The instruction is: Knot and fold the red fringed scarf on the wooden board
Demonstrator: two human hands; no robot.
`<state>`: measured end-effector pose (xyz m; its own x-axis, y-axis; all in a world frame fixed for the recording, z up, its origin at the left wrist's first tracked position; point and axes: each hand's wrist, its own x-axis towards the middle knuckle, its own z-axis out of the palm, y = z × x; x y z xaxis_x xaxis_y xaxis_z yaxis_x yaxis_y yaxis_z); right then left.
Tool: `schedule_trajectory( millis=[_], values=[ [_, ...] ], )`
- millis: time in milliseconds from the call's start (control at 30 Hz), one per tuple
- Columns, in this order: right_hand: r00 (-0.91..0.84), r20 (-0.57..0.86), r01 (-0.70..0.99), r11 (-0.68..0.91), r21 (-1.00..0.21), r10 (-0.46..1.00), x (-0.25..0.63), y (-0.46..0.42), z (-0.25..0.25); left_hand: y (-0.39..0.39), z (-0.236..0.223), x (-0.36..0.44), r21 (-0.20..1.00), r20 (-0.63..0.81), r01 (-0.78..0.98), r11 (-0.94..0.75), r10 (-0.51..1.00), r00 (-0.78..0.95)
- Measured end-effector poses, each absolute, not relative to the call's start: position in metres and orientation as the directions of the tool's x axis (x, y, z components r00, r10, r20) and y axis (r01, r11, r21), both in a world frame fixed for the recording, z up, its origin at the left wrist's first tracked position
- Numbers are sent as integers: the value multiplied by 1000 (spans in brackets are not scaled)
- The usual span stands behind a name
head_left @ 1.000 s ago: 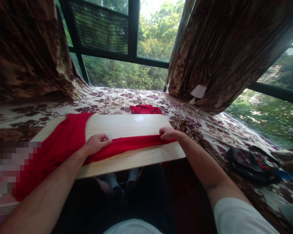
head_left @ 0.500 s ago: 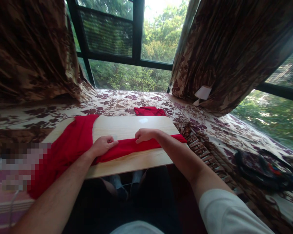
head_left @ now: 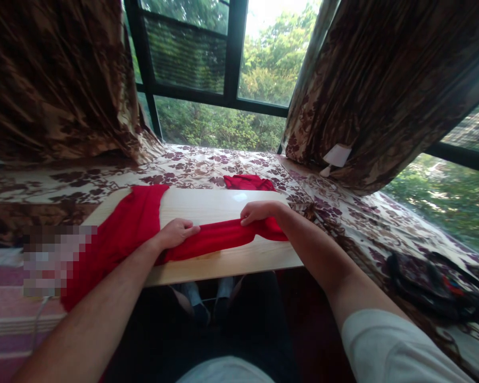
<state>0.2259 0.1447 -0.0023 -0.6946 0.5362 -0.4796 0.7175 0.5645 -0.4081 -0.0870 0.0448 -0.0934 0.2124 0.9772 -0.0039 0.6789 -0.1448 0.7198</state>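
A red garment [head_left: 131,229] lies across a pale wooden board [head_left: 223,199]. Its wide part covers the board's left end and hangs over the near left edge, while a long narrow part, like a sleeve or leg, stretches to the right. My left hand [head_left: 178,233] is closed on the narrow part's upper edge near the wide part. Farther right, my right hand [head_left: 260,210] pinches the same upper edge and holds it slightly raised. Past my right fingers the cloth droops onto the board, partly hidden by my forearm.
Behind the board lies another crumpled red cloth [head_left: 249,182] on the floral-covered ledge [head_left: 191,165]. A small white lamp [head_left: 337,155] stands by the right curtain [head_left: 367,80]. At the right lies a black bag [head_left: 427,290]. My legs are under the board.
My right hand has shifted right along the narrow part and lifted its edge, so the cloth's right end has pulled inward. My left hand keeps nearly the same place on the cloth.
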Motion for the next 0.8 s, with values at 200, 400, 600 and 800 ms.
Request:
schedule_trajectory(
  millis=[200, 400, 600, 800],
  values=[
    [-549, -539, 828, 505, -245, 639, 273, 152, -17, 50, -91, -89, 643, 49, 747, -172, 982, 185],
    [-424, -501, 900, 412, -142, 754, 319, 166, -44, 59, -85, -92, 521, 59, 830, -199, 978, 198],
    [-301, -423, 953, 276, -122, 855, 355, 172, -50, 67, -85, -91, 354, 5, 911, -210, 975, 222],
    [-369, 65, 921, 374, -109, 927, 348, 136, -56, 45, -79, -71, 227, 288, 928, -295, 931, 225]
  ],
)
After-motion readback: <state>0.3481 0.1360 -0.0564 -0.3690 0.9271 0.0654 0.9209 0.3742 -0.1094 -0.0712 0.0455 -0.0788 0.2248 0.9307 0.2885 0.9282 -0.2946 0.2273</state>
